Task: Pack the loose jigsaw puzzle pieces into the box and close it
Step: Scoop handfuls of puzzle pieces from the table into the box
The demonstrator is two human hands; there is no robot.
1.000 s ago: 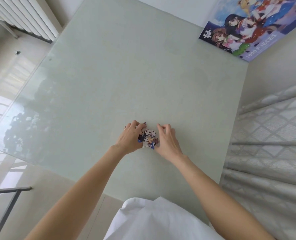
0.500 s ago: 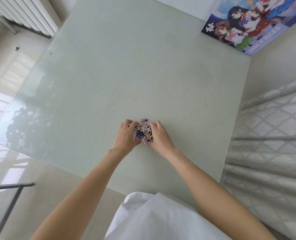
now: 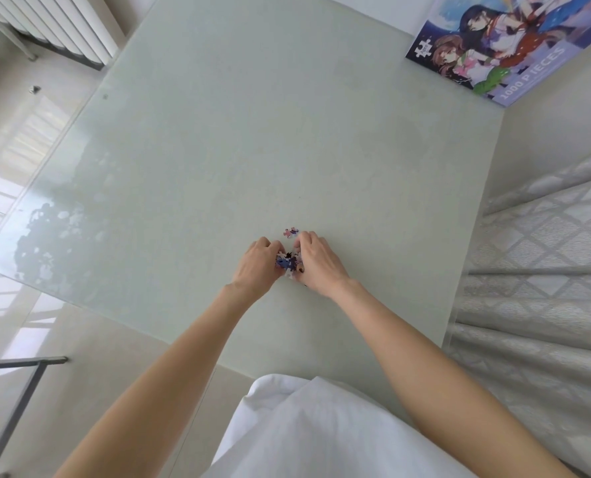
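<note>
Pale green frosted glass forms the square table top (image 3: 252,139), and on it, near the person's edge, a small heap of multicoloured cardboard puzzle pieces (image 3: 288,264) sits squeezed between two hands. The left hand (image 3: 257,267) curls its fingers round the heap from one side, the right hand (image 3: 316,263) from the other. One loose pinkish piece (image 3: 291,232) lies just beyond the fingertips. The illustrated purple-edged puzzle box (image 3: 501,39) lies well apart at the far right corner.
</note>
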